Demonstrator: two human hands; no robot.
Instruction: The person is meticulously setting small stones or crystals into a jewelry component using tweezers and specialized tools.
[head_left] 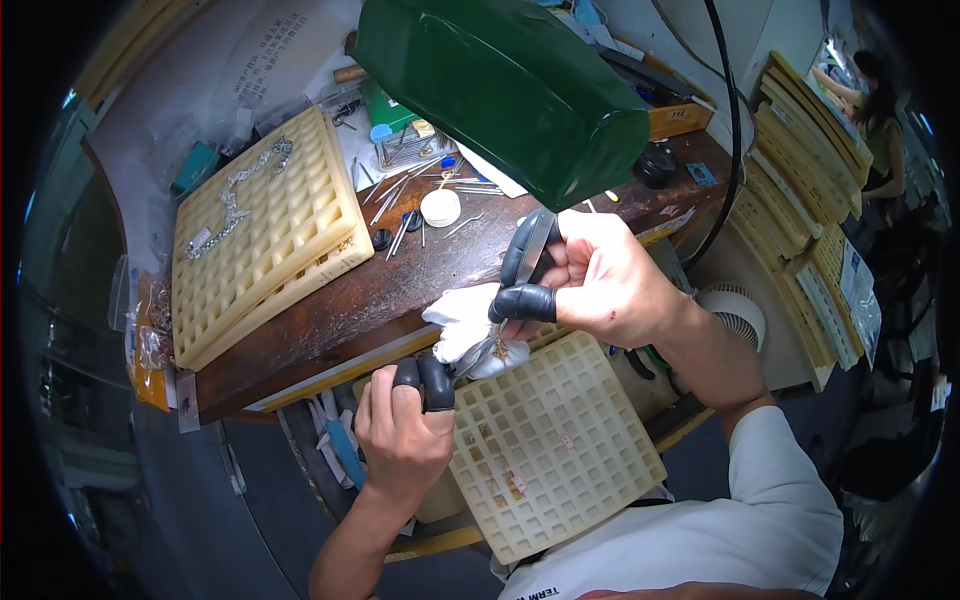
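My right hand (605,285), with black finger cots on its thumb and forefinger, grips a flat grey metal tool (538,246) that looks like tweezers. Its lower end points toward a bundle of white cloth (465,318) at the bench's front edge. On the other side of the cloth, my left hand (405,425) has its cotted thumb and forefinger pinched together beside a thin metallic piece, too small to make out. A tiny gold-coloured thing (501,348) shows against the cloth. Below both hands lies a cream tray of small square pockets (560,450), a few holding small pieces.
A green lamp hood (500,90) hangs over the wooden bench (330,315). Stacked pocketed trays (270,230) with a silver chain (235,195) stand at left. Thin tools and a round white container (440,208) lie behind the cloth. More trays (800,190) and a person (880,125) are at right.
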